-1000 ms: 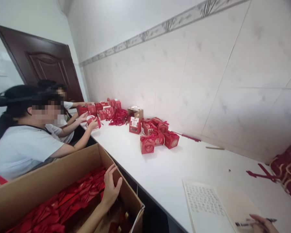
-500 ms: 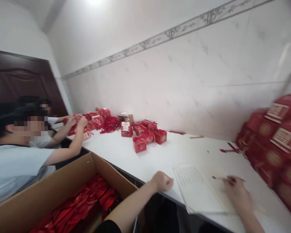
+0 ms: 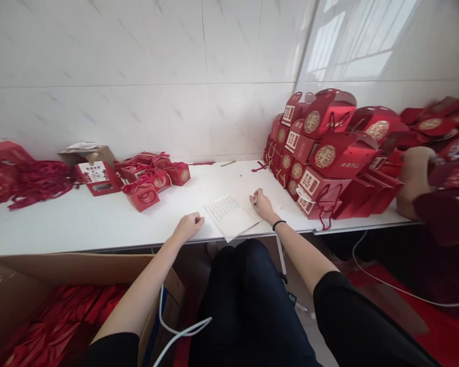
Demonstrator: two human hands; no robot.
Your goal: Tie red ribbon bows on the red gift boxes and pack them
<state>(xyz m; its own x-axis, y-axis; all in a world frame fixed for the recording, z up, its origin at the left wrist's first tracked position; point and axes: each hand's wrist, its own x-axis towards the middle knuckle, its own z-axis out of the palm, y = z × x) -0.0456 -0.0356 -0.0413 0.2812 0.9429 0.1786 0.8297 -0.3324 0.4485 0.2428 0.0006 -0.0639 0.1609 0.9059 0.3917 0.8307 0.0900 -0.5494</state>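
Note:
My left hand (image 3: 189, 225) rests as a closed fist on the white table (image 3: 80, 224) near its front edge, holding nothing I can see. My right hand (image 3: 262, 202) lies on an open notebook (image 3: 231, 216) with handwritten lines and grips a dark pen (image 3: 254, 202). A black band circles my right wrist. The notebook sits between my two hands, slightly overhanging the table edge.
A tall pile of red gift boxes and bags (image 3: 325, 153) fills the right end of the table. Several small red boxes (image 3: 143, 193) and red ribbons (image 3: 38, 181) lie at the left. A cardboard carton (image 3: 19, 285) of flat red packs stands at my lower left.
The view has swung right and down, so the seated people at the left are gone from sight. My left hand left the carton and came to the table as a fist; my right hand stays at the notebook.

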